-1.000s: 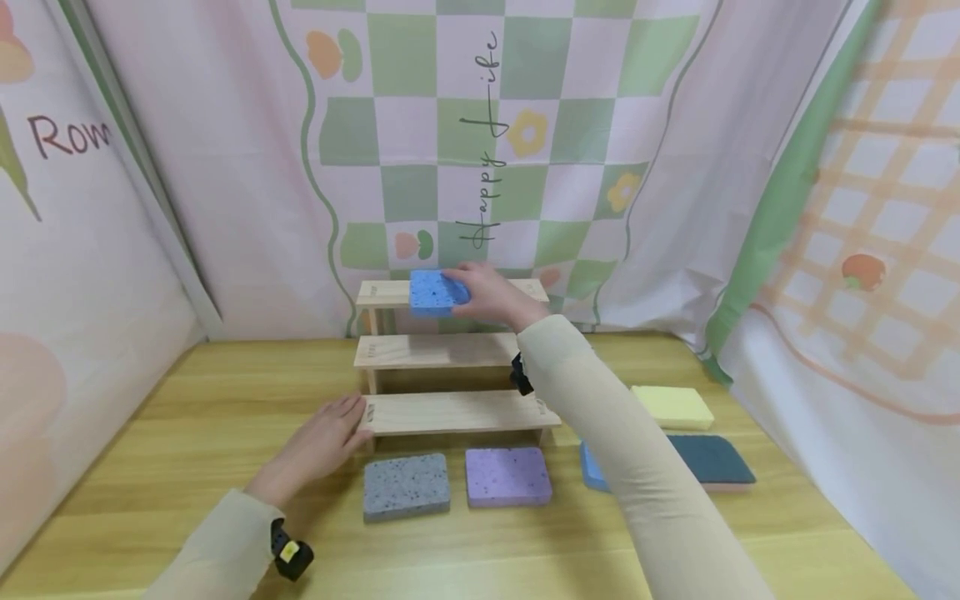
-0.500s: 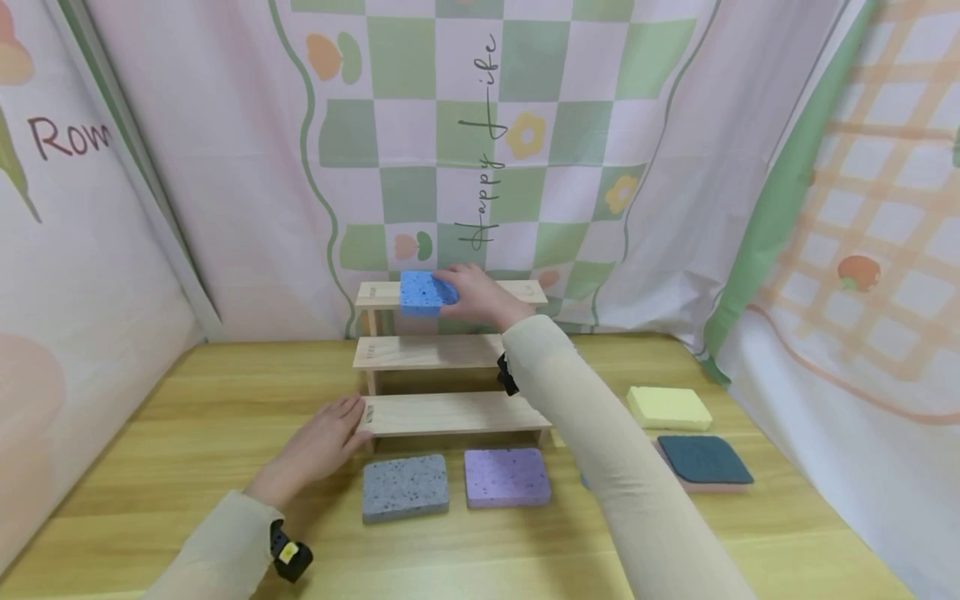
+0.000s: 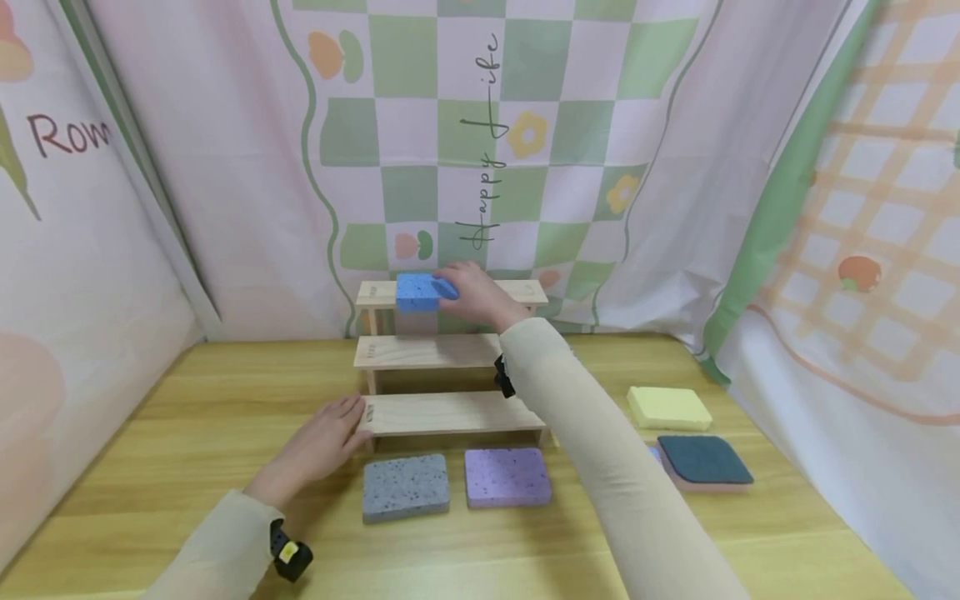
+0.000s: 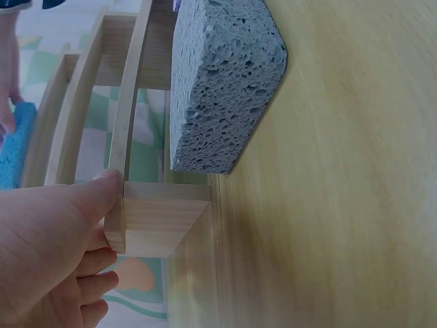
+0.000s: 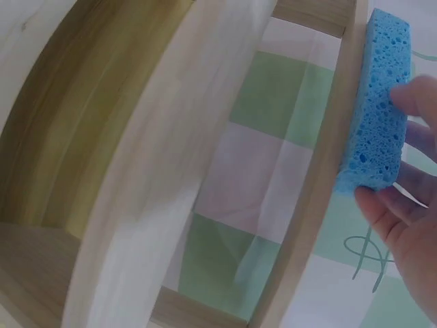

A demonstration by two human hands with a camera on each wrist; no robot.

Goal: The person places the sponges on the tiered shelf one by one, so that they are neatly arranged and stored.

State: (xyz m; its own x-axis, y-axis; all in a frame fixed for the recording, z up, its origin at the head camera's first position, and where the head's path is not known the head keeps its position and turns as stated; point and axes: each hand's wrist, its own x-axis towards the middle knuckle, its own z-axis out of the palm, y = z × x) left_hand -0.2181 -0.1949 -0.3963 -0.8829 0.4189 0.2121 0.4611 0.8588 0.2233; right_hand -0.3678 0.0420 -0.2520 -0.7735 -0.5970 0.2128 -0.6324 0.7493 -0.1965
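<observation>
A wooden three-step display rack (image 3: 442, 412) stands at the middle of the table. My right hand (image 3: 480, 293) holds a blue speckled sponge (image 3: 416, 292) at the top step, left of its centre. In the right wrist view, thumb and fingers pinch the blue sponge (image 5: 379, 102) along the step's edge. My left hand (image 3: 318, 442) grips the left end of the lowest step; the left wrist view shows its thumb on the step's edge. A grey sponge (image 3: 405, 489) and a purple sponge (image 3: 507, 477) lie in front of the rack.
At the right lie a pale yellow sponge (image 3: 669, 407) and a pink sponge with a dark green top (image 3: 707, 460). A bluish item beside them is mostly hidden by the right sleeve. A printed curtain (image 3: 480, 150) hangs close behind the rack.
My right hand has moved the blue sponge a little to the left along the top step, and less of the sponge's top face shows. My left hand has stayed in place.
</observation>
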